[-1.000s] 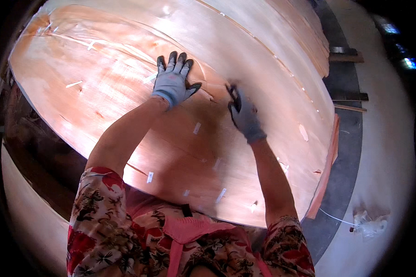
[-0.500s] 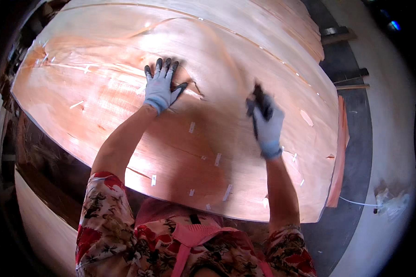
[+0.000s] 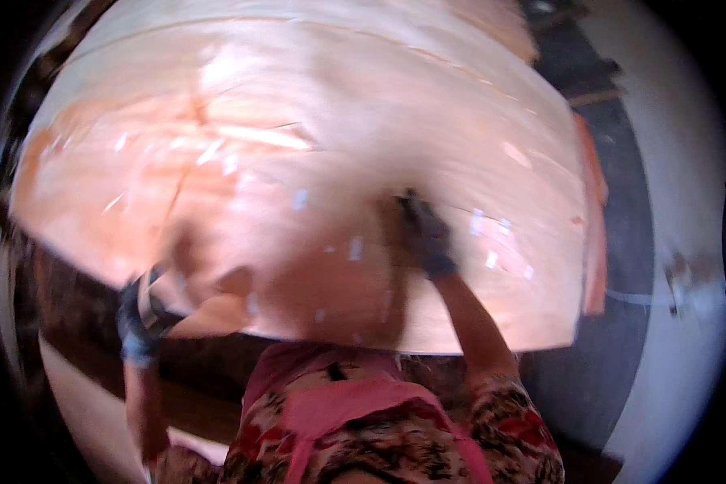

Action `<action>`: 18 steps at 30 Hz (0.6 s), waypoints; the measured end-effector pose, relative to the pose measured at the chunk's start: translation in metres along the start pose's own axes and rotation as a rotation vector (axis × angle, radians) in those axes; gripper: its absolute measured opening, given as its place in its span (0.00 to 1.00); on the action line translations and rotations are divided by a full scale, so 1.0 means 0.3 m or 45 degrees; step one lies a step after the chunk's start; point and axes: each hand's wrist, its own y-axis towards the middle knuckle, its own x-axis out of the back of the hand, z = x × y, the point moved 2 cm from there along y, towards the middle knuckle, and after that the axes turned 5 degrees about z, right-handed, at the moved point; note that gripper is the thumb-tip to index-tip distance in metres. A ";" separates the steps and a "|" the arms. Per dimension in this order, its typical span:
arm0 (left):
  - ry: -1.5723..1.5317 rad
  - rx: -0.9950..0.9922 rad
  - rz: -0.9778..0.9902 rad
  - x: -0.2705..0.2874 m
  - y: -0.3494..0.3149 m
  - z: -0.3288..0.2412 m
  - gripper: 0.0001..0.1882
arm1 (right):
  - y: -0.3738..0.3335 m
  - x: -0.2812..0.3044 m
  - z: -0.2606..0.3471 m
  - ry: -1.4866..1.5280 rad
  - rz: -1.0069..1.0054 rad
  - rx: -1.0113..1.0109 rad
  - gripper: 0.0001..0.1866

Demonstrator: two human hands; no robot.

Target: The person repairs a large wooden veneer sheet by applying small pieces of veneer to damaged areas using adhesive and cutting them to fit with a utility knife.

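A large sheet of thin wood veneer [image 3: 460, 310] lies in front of me, with several short pieces of white tape [image 3: 355, 248] stuck on it. My left hand [image 3: 139, 319], in a grey glove with dark fingers, is at the near left edge of the sheet. It is closed on a loose veneer scrap [image 3: 218, 316], whose pointed end reaches over the edge. My right hand [image 3: 429, 235], gloved too, is over the right middle of the sheet with its fingers curled. Blur hides what it holds, if anything.
Reddish veneer edges [image 3: 594, 218] stick out at the right of the sheet. Beyond them are a dark grey surface [image 3: 613, 185] and a pale floor [image 3: 678, 202] with a thin white cord [image 3: 637, 298]. A pale board [image 3: 89, 403] stands low at the left.
My left hand has left the middle of the sheet, where it lay spread, and come down to the near left edge with a veneer scrap. My right hand has moved left and slightly nearer.
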 end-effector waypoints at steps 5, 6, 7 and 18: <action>0.470 -0.491 -0.768 0.536 -0.217 -0.271 0.31 | 0.006 -0.069 -0.100 -0.294 -0.129 0.142 0.21; 0.637 -0.513 -0.934 0.597 -0.239 -0.300 0.30 | -0.011 -0.049 -0.102 -0.300 -0.139 0.102 0.20; 0.854 -0.540 -1.140 0.618 -0.283 -0.331 0.29 | -0.012 -0.057 -0.098 -0.285 -0.155 0.090 0.20; 1.432 -0.730 -1.380 0.360 -0.205 -0.199 0.30 | -0.028 -0.060 -0.111 -0.284 -0.248 0.101 0.18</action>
